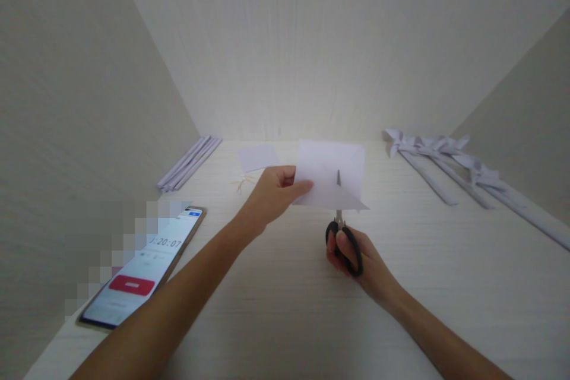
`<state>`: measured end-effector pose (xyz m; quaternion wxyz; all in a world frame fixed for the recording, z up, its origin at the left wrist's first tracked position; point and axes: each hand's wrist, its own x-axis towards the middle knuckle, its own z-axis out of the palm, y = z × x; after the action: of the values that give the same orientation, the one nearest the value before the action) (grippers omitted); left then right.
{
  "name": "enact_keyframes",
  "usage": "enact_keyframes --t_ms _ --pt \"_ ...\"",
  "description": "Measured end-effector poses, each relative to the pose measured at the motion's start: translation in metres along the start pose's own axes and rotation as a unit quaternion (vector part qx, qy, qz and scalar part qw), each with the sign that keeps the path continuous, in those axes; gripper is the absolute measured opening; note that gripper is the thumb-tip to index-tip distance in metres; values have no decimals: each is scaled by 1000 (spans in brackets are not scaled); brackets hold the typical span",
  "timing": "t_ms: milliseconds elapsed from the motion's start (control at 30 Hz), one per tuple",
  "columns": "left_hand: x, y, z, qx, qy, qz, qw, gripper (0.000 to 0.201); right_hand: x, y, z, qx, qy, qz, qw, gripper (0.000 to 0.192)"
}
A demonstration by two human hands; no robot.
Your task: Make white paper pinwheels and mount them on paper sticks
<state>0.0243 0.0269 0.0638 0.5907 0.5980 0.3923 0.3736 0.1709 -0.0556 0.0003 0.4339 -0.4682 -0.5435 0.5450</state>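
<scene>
A folded sheet of white paper (329, 175) is held up just above the middle of the pale wood-grain tabletop (285, 309), toward its far edge. The left hand (272, 193) pinches the sheet's left edge, thumb on top and fingers curled beneath. A pair of scissors with black loop handles and short steel blades (342, 231) comes in from below: the blades run up behind the sheet's lower edge, and the tip shows as a dark line through the paper near its centre. The right hand (356, 261) is closed around the handles, thumb through the near loop, fingers wrapped under the other.

Just beyond the left hand lies a smaller white paper square (258, 157), flat on the table, and beside it a few thin yellowish slivers (243, 183), too small to make out. At the far left, against the side wall, rests a bundle of long white paper strips (189, 163). On the right, well apart from the hands, several long white folded paper pieces with bow-like tops (449, 160) lie fanned along the table. Near the left forearm a smartphone (146, 267) lies face up, showing a timer and a red button; part of the area beside it is blurred out. Nothing lies between the hands and the sheet.
</scene>
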Motion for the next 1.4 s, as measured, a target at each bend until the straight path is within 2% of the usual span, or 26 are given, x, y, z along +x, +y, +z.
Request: enact_keyframes --t_ms 167,467,733,800,933,1033,1200,1400 --pt "1 -4 1 13 -50 -17 999 17 0 2 -2 -2 -11 -29 1000 42" --pt "-2 -3 3 58 -74 -42 995 14 -3 3 -1 9 -21 -45 999 40" --pt "-5 -2 4 65 -153 -30 986 10 -1 3 -3 18 -30 -38 999 39" --pt "-5 -1 5 56 -132 -24 989 12 -1 3 -3 13 -22 -28 999 39" --pt "-2 -1 5 40 2 14 999 15 -1 4 -3 -5 -12 -17 1000 41" --pt "1 -2 5 40 69 41 996 18 -1 3 -2 -19 -16 -9 1000 41" --pt "3 -3 5 46 115 65 990 19 -3 -4 3 -57 -28 0 998 39" --pt "2 -2 5 37 136 85 986 21 -4 -6 5 -73 -32 8 997 38"
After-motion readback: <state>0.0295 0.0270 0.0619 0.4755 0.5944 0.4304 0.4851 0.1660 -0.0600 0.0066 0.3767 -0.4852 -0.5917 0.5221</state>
